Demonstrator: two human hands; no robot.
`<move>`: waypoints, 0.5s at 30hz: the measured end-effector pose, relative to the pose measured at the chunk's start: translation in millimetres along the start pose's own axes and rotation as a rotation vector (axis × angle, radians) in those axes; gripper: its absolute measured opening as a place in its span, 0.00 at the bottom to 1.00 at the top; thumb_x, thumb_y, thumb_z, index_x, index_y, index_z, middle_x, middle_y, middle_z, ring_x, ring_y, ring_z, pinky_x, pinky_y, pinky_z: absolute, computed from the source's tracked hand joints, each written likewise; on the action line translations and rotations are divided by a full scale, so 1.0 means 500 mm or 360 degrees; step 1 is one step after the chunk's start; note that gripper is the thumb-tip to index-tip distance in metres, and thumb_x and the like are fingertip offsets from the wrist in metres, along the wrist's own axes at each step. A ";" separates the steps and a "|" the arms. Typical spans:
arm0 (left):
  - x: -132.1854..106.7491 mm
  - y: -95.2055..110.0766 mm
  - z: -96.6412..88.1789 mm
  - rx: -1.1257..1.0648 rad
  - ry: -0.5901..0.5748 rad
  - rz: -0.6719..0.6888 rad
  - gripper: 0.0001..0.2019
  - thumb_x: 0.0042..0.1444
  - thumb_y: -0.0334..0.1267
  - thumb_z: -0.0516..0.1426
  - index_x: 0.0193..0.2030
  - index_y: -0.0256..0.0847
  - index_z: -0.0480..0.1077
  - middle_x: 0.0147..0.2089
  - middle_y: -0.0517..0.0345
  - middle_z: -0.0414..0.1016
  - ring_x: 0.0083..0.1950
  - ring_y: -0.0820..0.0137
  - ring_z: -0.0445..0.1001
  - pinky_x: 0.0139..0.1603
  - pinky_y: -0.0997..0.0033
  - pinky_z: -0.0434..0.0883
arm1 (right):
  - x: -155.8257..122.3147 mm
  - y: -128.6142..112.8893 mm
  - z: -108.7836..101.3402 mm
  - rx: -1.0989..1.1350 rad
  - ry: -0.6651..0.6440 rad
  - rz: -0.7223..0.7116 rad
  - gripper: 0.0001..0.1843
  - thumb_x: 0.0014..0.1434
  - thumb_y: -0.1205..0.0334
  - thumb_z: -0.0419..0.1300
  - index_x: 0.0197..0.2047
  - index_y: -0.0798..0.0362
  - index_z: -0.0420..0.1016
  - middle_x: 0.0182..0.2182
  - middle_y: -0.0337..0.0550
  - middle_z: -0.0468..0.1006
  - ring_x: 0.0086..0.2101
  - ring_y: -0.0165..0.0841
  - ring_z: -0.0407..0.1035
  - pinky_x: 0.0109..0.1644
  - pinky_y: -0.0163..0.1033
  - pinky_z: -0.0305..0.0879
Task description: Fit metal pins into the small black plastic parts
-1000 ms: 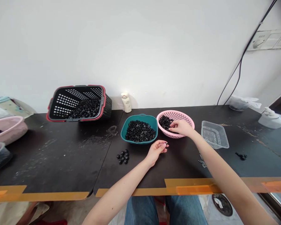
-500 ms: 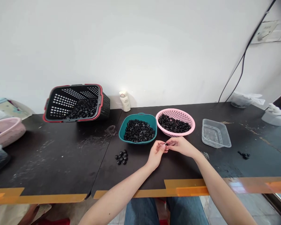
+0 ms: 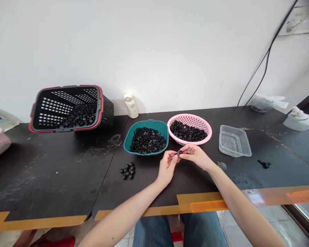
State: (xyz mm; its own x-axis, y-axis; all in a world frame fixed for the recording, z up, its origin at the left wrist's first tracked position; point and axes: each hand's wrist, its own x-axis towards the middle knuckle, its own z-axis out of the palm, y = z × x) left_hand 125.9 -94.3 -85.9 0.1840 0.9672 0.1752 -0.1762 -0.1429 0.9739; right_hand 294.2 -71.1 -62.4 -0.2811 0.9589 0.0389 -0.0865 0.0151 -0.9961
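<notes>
My left hand (image 3: 167, 167) and my right hand (image 3: 194, 156) meet in front of the bowls, their fingertips pinching a small black plastic piece (image 3: 180, 153). Just behind my hands, a pink perforated colander (image 3: 195, 118) holds a heap of round black pieces. A teal bowl (image 3: 126, 142) to its left holds a similar heap. A small cluster of black round pieces (image 3: 127, 171) lies on the black table to the left of my left hand.
A tilted black basket with a red rim (image 3: 67, 108) holds black pieces at the left. A clear plastic tray (image 3: 234, 140), loose metal pins (image 3: 221, 166) and a few black pieces (image 3: 264, 164) lie right. Orange tape (image 3: 201, 202) lines the table's front edge.
My right hand has left the pink colander and joined my left hand on the small piece. The view has shifted, so the table items appear further left and higher.
</notes>
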 end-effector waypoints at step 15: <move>-0.008 0.008 -0.009 0.0541 0.0141 0.0226 0.10 0.58 0.41 0.56 0.44 0.41 0.67 0.42 0.53 0.72 0.41 0.67 0.74 0.42 0.70 0.71 | 0.000 0.009 0.018 -0.0065 0.0121 -0.0004 0.18 0.41 0.56 0.72 0.38 0.51 0.81 0.37 0.44 0.81 0.39 0.39 0.75 0.49 0.48 0.70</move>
State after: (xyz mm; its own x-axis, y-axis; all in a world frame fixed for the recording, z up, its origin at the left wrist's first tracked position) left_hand 120.1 -97.8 -83.6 0.0936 0.9450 0.3134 0.1401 -0.3242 0.9356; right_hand 285.1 -73.7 -66.1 -0.2075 0.9775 0.0369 -0.0475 0.0276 -0.9985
